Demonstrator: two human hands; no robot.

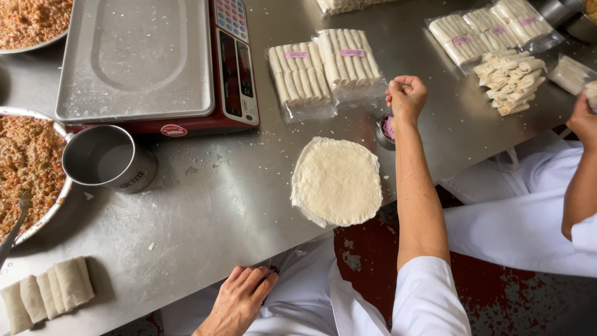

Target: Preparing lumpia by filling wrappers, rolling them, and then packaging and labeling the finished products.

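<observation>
small round metal cup | pink stuff inside | upright on desk | just right of wrapper stack, round, pale, flat

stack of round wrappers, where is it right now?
Head view, centre: the stack of round wrappers lies flat near the steel table's front edge, just left of the right forearm, below the two sealed roll packs.

The right hand hangs pinched above a small metal cup, beside a stack of round wrappers. The left hand rests flat on the steel table edge.
</observation>
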